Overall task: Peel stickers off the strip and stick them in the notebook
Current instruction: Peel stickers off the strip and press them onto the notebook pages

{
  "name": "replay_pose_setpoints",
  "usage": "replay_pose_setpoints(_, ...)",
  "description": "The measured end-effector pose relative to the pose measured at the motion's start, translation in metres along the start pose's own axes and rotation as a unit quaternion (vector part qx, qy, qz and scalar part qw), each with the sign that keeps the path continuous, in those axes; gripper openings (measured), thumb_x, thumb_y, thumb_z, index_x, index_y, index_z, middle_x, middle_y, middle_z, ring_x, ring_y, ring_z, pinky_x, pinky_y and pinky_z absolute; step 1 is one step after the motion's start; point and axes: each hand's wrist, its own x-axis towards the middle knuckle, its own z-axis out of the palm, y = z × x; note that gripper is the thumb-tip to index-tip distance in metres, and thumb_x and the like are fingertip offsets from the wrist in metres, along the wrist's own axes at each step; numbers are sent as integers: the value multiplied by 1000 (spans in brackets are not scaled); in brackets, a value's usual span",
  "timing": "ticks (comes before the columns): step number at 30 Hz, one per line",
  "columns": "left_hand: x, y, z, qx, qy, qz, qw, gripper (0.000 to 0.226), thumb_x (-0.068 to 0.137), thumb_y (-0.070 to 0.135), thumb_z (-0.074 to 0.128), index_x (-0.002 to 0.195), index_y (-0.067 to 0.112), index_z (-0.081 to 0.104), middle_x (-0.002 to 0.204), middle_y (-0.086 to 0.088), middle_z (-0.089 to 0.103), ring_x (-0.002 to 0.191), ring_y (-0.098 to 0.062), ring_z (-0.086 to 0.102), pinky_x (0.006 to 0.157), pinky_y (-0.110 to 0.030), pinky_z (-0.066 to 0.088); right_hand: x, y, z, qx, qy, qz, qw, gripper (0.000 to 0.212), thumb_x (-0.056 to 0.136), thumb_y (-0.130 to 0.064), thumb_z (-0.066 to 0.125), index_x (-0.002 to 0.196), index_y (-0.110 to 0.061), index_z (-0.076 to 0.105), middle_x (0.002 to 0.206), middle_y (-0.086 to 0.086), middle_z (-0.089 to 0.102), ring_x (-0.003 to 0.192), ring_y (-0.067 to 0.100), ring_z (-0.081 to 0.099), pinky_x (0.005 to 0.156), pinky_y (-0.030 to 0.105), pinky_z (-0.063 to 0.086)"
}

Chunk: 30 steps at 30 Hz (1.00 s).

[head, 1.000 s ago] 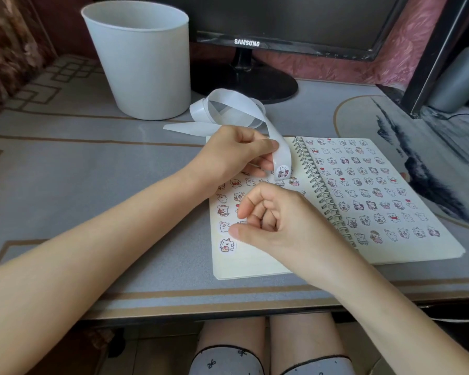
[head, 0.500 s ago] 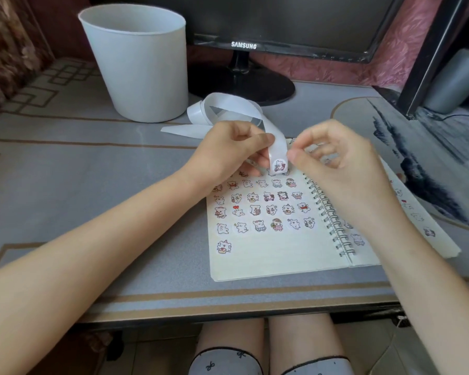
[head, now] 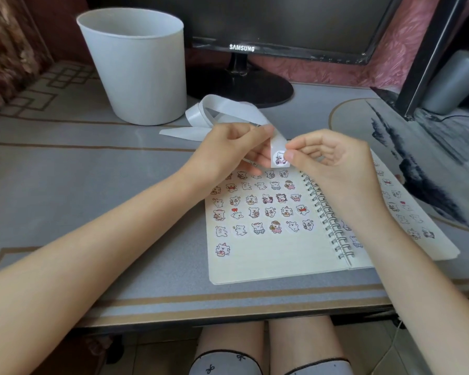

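R hand isn't lying on the left pg any more. It's been coming up off the notebook to the strip in mid-frame, and its thumb & forefinger are now closing on the right edge of the sticker there. That grip is pinched together at the sticker's edge; can't tell whether the edge is lifting off the backing yet. L hand is holding as before, its grip clamped on the strip just left of the sticker and bending the strip over its fingers so the sticker is facing the camera, above the top of the left pg.

Progress, judging by the pgs: well along. The right pg, mostly under the R arm, is looking filled w/ stickers as far as it's showing. The left pg is carrying several full rows, and a new bottom row is starting w/ one sticker at lower left. The rest of that row and the blank band under it are waiting to be filled.

Used backing is curling away behind the hands toward the bin at upper left of the desk. How many stickers are remaining on the strip can't be told, since the feed end is hiding under the L hand. Step in hand: peeling this one, then pressing it down, probably beside the lone sticker.
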Motion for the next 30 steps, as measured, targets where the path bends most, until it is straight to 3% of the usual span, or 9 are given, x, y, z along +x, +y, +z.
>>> replay_pose_setpoints(6,-1,-1,0,28,-30,5,999,11,90,11,62,85,2,67,63,3,68,62,-6,65,59,-16,53,1,3,-2,-2,7,-4,1000,16,80,-7,73,81,-23,70,78,-7,70,70,1,62,72,13,48)
replay_pose_setpoints(14,-3,0,0,26,-24,6,999,10,89,11,63,87,2,69,69,-2,68,65,-8,67,63,-18,56,1,5,-2,-26,9,-22,999,16,77,-9,75,77,-24,71,74,-12,70,70,2,63,72,15,49)
replay_pose_setpoints(19,-4,1,-1,45,-17,2,999,17,89,16,64,92,1,70,72,-1,71,68,-6,66,56,-15,49,0,4,-1,-23,8,-29,999,10,78,-10,75,81,-18,71,77,-8,70,70,4,62,72,16,50)
replay_pose_setpoints(25,-4,4,-1,37,-19,-26,999,13,89,18,63,80,13,70,70,3,70,69,-4,65,53,-12,46,-1,3,-1,-17,9,-34,999,15,78,-9,75,82,-22,69,78,-8,70,74,7,64,73,20,52)
replay_pose_setpoints(30,-4,5,0,20,-25,-36,999,14,90,16,61,78,12,68,70,3,69,66,-4,66,54,-12,48,-1,3,0,-12,13,-33,999,16,78,-8,75,81,-23,69,79,-8,70,74,8,64,74,20,51)
